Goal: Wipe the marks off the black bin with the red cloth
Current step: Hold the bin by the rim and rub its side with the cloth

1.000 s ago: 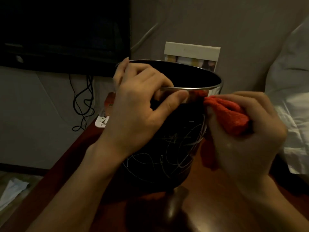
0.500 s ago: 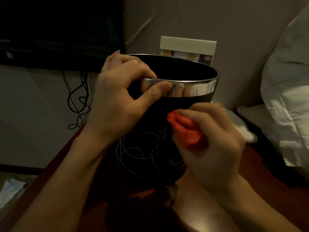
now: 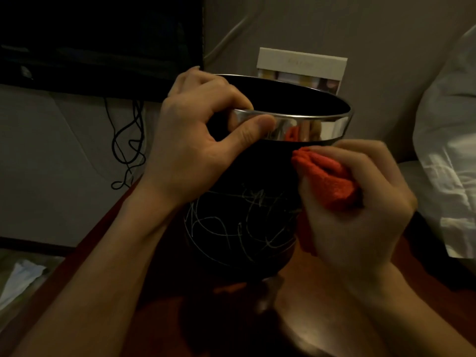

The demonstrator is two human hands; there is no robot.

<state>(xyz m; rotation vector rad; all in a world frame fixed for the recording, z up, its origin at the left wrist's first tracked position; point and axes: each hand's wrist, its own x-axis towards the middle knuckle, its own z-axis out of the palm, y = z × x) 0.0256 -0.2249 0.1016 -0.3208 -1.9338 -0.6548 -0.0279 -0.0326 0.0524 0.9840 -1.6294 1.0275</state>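
A black bin (image 3: 257, 171) with a shiny metal rim stands on the dark red table (image 3: 304, 300) in the middle of the view. White scribbled marks (image 3: 239, 222) cover the lower part of its front wall. My left hand (image 3: 195, 140) grips the rim at its near left, thumb on the outside, fingers over the edge. My right hand (image 3: 360, 202) holds a bunched red cloth (image 3: 327, 179) and presses it against the bin's upper right side, just under the rim.
A dark screen (image 3: 98, 37) hangs at the upper left with black cables (image 3: 126, 150) dangling below it. A pale box (image 3: 301, 70) stands behind the bin. White bedding (image 3: 448, 150) lies at the right. Crumpled white paper (image 3: 18, 282) is on the floor at the lower left.
My right hand with the cloth went from the bin's right edge to the middle of its front, then back up and right under the rim. The left hand kept its grip on the rim.
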